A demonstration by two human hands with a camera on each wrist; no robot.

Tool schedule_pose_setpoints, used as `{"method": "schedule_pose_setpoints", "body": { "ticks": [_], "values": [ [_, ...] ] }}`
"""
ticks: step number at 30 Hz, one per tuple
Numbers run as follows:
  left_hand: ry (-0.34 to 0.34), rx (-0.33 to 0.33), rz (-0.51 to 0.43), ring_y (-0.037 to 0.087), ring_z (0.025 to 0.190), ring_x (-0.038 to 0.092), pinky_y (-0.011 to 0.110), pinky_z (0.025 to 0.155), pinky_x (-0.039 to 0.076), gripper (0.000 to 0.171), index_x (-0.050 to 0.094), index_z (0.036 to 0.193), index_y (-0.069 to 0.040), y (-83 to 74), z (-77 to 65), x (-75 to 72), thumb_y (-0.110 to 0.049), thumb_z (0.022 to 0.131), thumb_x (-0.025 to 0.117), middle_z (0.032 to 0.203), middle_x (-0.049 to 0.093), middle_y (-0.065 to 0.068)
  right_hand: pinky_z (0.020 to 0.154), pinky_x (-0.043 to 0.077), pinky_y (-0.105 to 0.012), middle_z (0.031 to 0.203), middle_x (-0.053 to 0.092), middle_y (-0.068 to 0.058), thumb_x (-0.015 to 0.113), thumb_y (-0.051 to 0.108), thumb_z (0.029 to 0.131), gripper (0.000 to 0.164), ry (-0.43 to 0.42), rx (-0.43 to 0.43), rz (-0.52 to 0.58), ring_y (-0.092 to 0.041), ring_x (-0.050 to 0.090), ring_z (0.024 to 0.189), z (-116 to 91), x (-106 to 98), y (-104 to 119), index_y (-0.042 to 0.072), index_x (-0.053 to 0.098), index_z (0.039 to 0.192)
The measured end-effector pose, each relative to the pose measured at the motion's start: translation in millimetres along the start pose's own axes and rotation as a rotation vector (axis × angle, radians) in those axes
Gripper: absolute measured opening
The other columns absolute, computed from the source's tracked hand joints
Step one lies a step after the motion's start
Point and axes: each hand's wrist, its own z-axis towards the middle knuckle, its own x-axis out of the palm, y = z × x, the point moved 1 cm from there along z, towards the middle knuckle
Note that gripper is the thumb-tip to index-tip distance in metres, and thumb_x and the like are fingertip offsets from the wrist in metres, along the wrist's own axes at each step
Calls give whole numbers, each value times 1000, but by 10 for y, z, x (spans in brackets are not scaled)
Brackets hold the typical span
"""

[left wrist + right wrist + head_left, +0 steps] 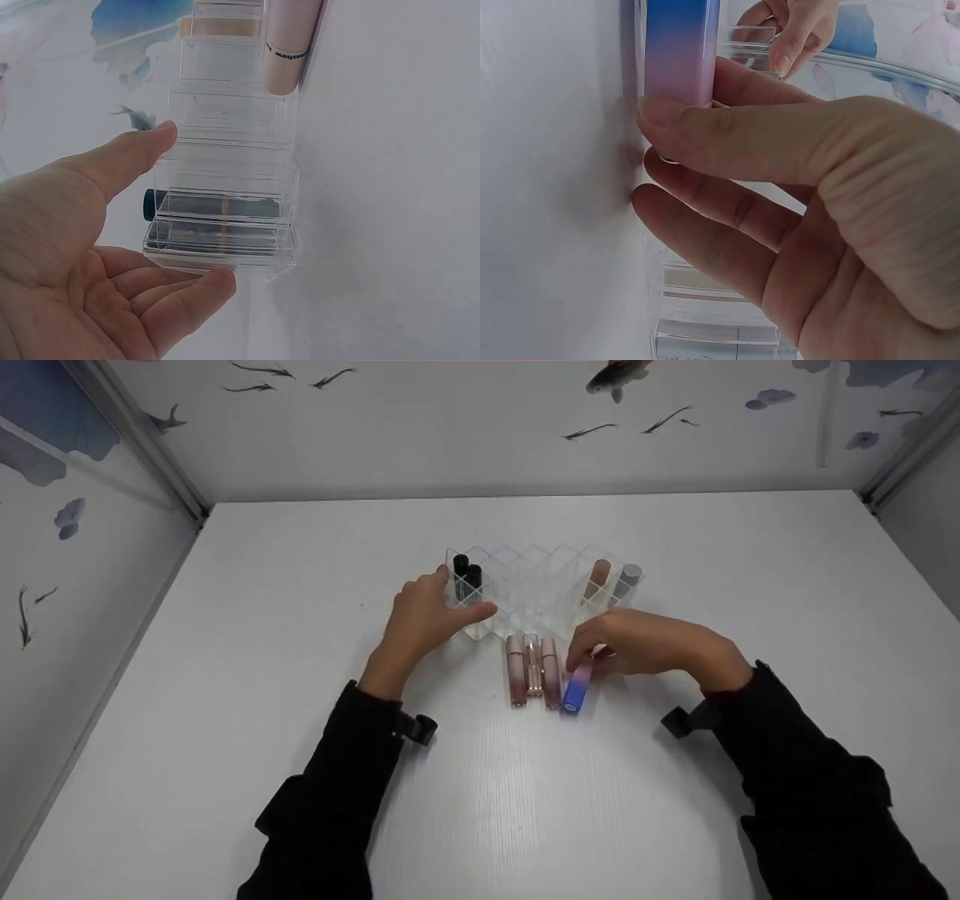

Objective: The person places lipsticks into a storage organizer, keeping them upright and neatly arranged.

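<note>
While the left hand (427, 611) spreads thumb and fingers against the left end of the clear rack (532, 581), apparently to steady it, the right hand (630, 641) pinches the blue-and-pink tube (577, 688) by its far end, just right of three tubes (533, 669) on the tabletop (495, 795).

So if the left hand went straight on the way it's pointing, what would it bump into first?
Probably the clear holder, at the end with the two dark tubes. The left hand seems to be touching it there, though depth is hard to judge.
</note>
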Motion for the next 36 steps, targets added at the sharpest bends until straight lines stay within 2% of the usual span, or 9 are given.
{"method": "schedule_pose_setpoints", "body": {
  "ticks": [3, 7, 11, 13, 15, 20, 28, 34, 36],
  "values": [
    [-1, 4, 3, 14, 64, 38, 27, 58, 38, 101, 33, 144, 1, 0, -5, -2, -62, 73, 69, 114, 62, 21, 82, 54, -32, 97, 69, 6, 67, 1, 84, 23, -7, -2, 12, -8, 64, 92, -12, -17, -1, 18, 72, 100],
    [0, 2, 4, 14, 64, 37, 28, 59, 39, 102, 33, 144, 2, 4, -4, -2, -63, 73, 69, 109, 63, 21, 82, 54, -32, 97, 69, 6, 68, 3, 84, 22, -15, -15, 57, -9, 64, 92, -34, -48, 4, 18, 71, 101],
    [1, 5, 7, 18, 84, 56, 35, 79, 50, 102, 33, 144, 2, 16, 1, 2, -63, 73, 69, 126, 57, 21, 84, 54, -31, 99, 67, 5, 69, 5, 84, 24, -25, 18, 111, -9, 63, 94, -56, -93, 37, 19, 70, 104],
    [0, 9, 8, 22, 101, 59, 39, 91, 49, 102, 34, 143, 2, 24, 5, 7, -63, 73, 68, 135, 52, 21, 84, 54, -30, 100, 67, 5, 70, 5, 84, 26, -40, 39, 119, -9, 63, 95, -63, -110, 51, 19, 69, 105],
    [1, 7, 2, 23, 103, 59, 40, 94, 48, 102, 33, 144, 2, 26, 3, 6, -63, 73, 69, 137, 50, 21, 84, 54, -30, 100, 66, 5, 70, 6, 83, 26, -58, 52, 117, -9, 63, 94, -68, -118, 55, 18, 69, 106],
    [-4, 9, -5, 21, 91, 56, 39, 91, 49, 103, 34, 143, 3, 27, -3, 6, -63, 73, 69, 134, 52, 22, 82, 54, -28, 99, 67, 6, 71, 6, 83, 26, -102, 58, 85, -9, 63, 92, -72, -126, 51, 18, 69, 106],
    [22, -5, 18, 18, 86, 51, 37, 85, 49, 102, 31, 145, 1, 4, -4, -5, -63, 75, 67, 129, 56, 21, 79, 54, -25, 97, 67, 9, 72, 9, 83, 25, -151, 55, 38, -6, 62, 87, -76, -132, 42, 18, 69, 106],
    [14, 6, 66, 16, 66, 43, 30, 61, 41, 105, 26, 146, 2, -41, -30, -22, -64, 75, 66, 91, 62, 16, 77, 54, -23, 95, 68, 10, 71, 14, 84, 21, -171, 71, 27, -4, 64, 84, -64, -137, 47, 17, 69, 106],
    [-5, 27, 80, 19, 77, 55, 30, 70, 47, 107, 24, 147, 2, -75, -52, -35, -64, 75, 67, 103, 63, 19, 77, 54, -23, 95, 68, 9, 71, 15, 85, 22, -168, 78, 27, -5, 64, 84, -60, -137, 45, 17, 69, 106]
  ]
}}
